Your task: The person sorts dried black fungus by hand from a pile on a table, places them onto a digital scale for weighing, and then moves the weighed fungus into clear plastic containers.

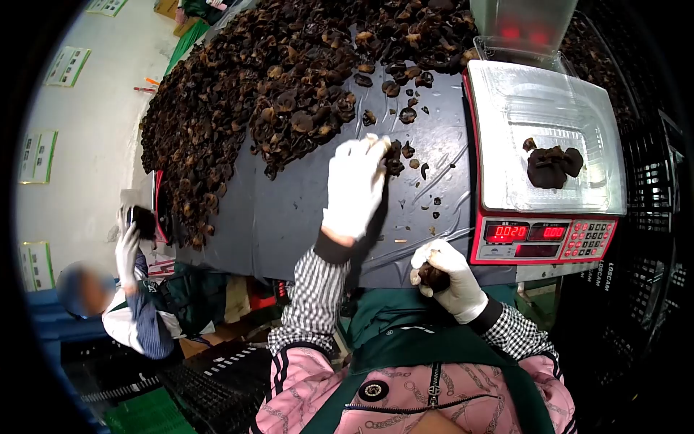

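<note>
My left hand (pixel 353 184), in a white glove, reaches over the grey table; its fingertips are at a few dark mushroom pieces (pixel 395 158), and whether they grip one is hidden. Near the table's front edge, my right hand (pixel 452 278), gloved too, is closed around a dark mushroom piece (pixel 432 278). A big heap of brown-black mushrooms (pixel 289 79) covers the back and left of the table. On the red scale (pixel 499 251) sits a clear plastic tray (pixel 506 130) with several dark mushroom pieces (pixel 553 166) inside. Its display reads 0.020.
A co-worker (pixel 137 304) in white gloves holds a dark object at the left end of the table. Clear containers (pixel 524 25) stand behind the scale. Black crates (pixel 654 217) line the right side. Small scraps lie scattered on the grey table (pixel 289 224).
</note>
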`<state>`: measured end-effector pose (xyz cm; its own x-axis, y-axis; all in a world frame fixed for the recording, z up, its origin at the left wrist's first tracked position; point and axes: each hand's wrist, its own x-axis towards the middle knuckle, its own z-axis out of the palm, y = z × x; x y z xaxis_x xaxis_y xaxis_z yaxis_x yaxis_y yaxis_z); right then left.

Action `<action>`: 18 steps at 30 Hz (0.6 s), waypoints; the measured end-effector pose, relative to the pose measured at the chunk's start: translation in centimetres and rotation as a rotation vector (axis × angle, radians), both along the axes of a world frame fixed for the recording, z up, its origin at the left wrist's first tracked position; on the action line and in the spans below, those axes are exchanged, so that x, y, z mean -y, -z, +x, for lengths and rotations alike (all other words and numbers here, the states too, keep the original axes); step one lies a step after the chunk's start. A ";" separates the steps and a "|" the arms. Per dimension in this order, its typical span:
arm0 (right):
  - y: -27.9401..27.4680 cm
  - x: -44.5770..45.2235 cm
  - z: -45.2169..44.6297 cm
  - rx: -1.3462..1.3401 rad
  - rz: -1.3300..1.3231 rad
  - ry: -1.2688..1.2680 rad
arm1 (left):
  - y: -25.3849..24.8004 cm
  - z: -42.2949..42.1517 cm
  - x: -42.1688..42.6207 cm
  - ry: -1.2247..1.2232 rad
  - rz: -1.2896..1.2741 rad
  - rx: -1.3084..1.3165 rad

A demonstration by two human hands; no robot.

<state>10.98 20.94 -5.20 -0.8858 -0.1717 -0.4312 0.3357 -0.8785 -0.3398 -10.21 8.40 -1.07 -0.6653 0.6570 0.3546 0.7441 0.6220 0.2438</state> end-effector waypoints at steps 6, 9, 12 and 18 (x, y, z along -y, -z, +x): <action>-0.4 -0.4 -0.2 0.032 0.018 -0.040 | 1.0 -1.1 1.2 -0.018 0.080 0.047; -2.4 -0.8 -1.1 0.053 0.069 -0.094 | -3.0 4.2 2.6 0.028 0.165 0.394; -2.8 -0.7 -1.6 -0.021 0.037 -0.037 | -4.2 6.9 3.4 0.182 0.143 0.751; -2.1 -0.5 -1.5 0.004 0.042 -0.074 | 1.4 -1.1 -0.1 0.030 0.178 0.028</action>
<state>9.47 21.42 -3.12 -0.8695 -0.2183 -0.4431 0.4007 -0.8362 -0.3744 -11.31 8.46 -2.48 -0.6580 0.6049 0.4485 0.7528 0.5451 0.3691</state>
